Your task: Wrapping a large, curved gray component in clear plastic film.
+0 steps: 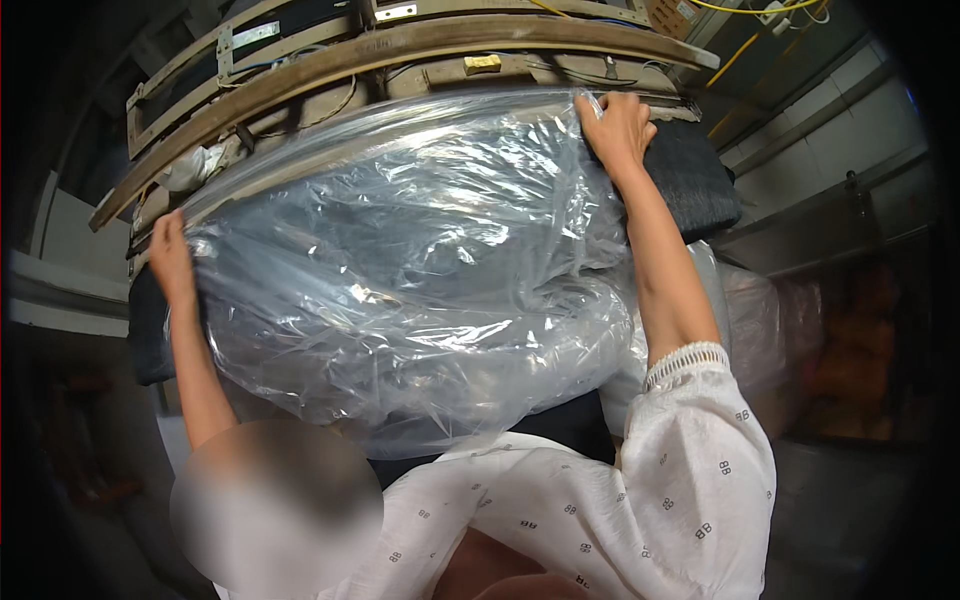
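Note:
A wide sheet of clear plastic film (400,250), creased and shiny, is stretched between my two hands. Its far edge runs along the front of a machine, and the near part bunches in folds toward my lap. At the far left corner my left hand (172,258) is closed on the film's edge. My right hand (615,128) pinches the film at its far right corner, fingers curled over. Beneath the film lies a dark padded surface (690,180), which shows uncovered beside my right forearm. Whether the film is one layer or a bag, I cannot tell.
Across the far side runs a long wooden bar (400,45) on a metal frame, with a small yellow block (482,64) behind the film. A white bundle (193,168) sits near my left hand. More clear plastic (760,310) is heaped at the right. Yellow cables (735,60) hang far right.

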`<state>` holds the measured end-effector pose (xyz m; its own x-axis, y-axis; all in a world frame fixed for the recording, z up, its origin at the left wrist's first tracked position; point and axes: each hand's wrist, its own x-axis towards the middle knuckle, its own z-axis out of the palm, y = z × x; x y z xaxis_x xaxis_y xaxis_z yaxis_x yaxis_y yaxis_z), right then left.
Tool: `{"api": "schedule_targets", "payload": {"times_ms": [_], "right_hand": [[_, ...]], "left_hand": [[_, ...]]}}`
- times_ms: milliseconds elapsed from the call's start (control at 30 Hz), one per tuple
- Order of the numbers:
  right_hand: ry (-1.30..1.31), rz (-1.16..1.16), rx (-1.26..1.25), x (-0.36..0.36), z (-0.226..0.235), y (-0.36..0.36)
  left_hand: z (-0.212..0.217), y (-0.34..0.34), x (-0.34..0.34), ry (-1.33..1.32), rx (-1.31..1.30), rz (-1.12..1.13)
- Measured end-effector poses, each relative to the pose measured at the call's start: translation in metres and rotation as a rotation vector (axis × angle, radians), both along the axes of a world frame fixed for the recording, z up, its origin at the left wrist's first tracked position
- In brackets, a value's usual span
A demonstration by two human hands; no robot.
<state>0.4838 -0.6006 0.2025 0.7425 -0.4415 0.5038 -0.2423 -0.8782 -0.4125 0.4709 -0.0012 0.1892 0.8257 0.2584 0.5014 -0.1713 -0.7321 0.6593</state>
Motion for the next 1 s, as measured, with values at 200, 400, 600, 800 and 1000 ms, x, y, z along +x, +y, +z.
{"api": "schedule_targets", "payload": {"times_ms": [200, 400, 600, 800, 1000], "right_hand": [[0.055, 0.705, 0.848, -0.096, 0.023, -0.003], [0.439, 0.919, 1.325, -0.166, 0.076, 0.04], [0.232, 0.914, 1.106, -0.209, 0.071, 0.059], [0.255, 0.994, 1.131, -0.239, 0.071, 0.07], [0.31, 1.215, 1.317, -0.25, 0.065, 0.076]], "left_hand": [[0.043, 0.044, -0.096, -0.03, -0.04, 0.058], [0.07, 0.007, -0.134, -0.04, 0.868, 0.303], [0.117, -0.282, -0.149, -0.024, 0.113, -0.633], [0.11, -0.362, -0.169, -0.242, 0.193, -0.918], [0.092, -0.356, -0.194, -0.349, 0.146, -0.817]]}}
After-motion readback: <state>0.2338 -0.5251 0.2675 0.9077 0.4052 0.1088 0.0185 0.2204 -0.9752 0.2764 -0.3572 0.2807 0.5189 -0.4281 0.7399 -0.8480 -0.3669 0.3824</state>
